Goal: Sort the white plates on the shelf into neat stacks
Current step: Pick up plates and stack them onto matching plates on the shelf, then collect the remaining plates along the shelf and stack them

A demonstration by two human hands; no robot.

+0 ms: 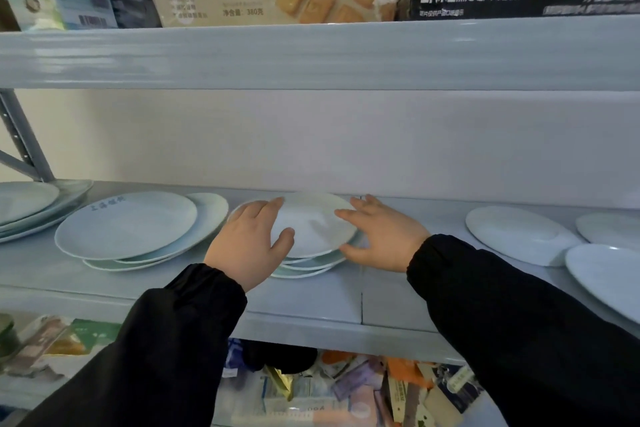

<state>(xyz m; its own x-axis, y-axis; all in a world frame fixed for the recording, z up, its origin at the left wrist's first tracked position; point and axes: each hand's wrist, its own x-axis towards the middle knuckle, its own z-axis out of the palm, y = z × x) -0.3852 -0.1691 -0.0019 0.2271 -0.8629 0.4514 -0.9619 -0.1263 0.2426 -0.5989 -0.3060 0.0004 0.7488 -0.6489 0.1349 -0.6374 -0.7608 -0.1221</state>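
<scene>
A small stack of white plates sits in the middle of the grey shelf [391, 291]. Its top plate [311, 229] lies slightly off-centre over the ones below. My left hand [247, 246] covers that plate's left rim, thumb on its upper face. My right hand [381, 236] holds its right rim, fingers spread over the edge and thumb at the lower side. A wider, uneven stack [128, 225] with a printed top plate lies to the left. Another stack [24, 198] is at the far left edge. Three loose plates lie to the right: [519, 232], [609, 229], [606, 274].
The upper shelf beam [311, 55] hangs low over the plates, carrying snack bags and boxes. A slanted metal brace [20, 146] stands at the back left. The shelf below holds several packets [346, 388]. Bare shelf shows between the middle stack and the right plates.
</scene>
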